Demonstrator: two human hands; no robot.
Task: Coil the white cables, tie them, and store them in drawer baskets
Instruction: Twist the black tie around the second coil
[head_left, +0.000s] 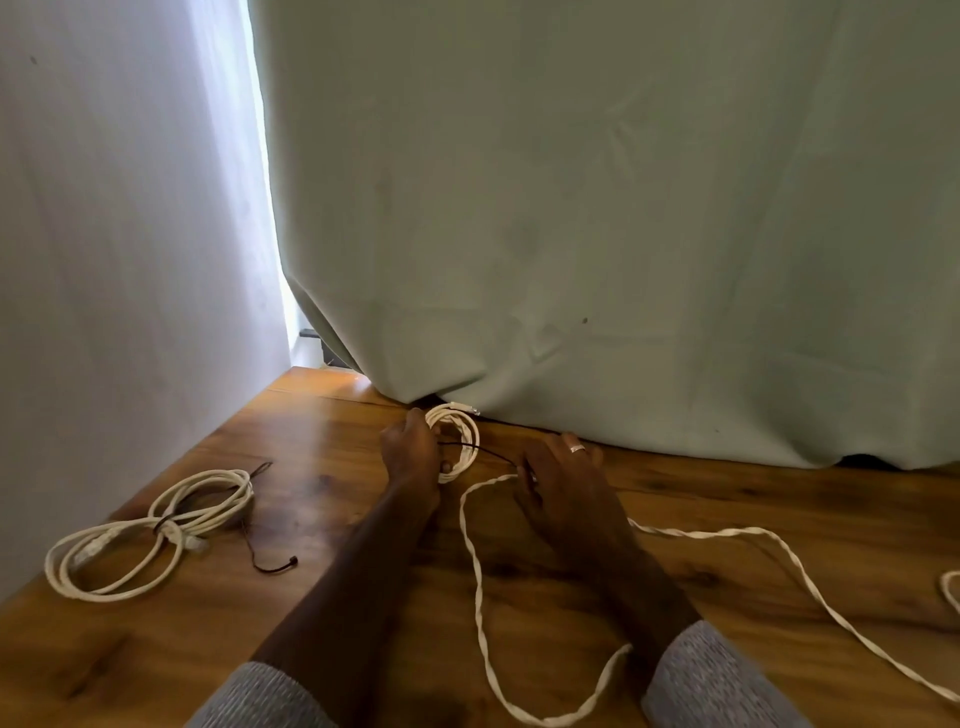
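Left hand (413, 448) at centre frame grips a small white cable coil (457, 441), fingers curled round its left edge, coil held up just in front of the pale green curtain (597, 208) hem. A thin dark tie (470, 448) crosses the coil and runs right toward the right hand (563, 483). Right hand sits just right of the coil, back of hand up, ring on one finger, fingers bent down at the tie end and the loose white cable (475, 571); looks like a pinch, but what exactly it holds cannot tell, fingertips hidden. Loose cable runs from the right hand down to the bottom edge, loops back up between the forearms, and trails off to the lower right. Lower left of frame: a finished cable bundle (150, 535) in a figure-eight, tied at its middle, lying flat on the wooden table (311, 441). Just right of it a spare dark tie (265, 551) lies loose on the table. White sheer curtain (130, 208) fills upper left. Grey sleeves (722, 680) at bottom edge.
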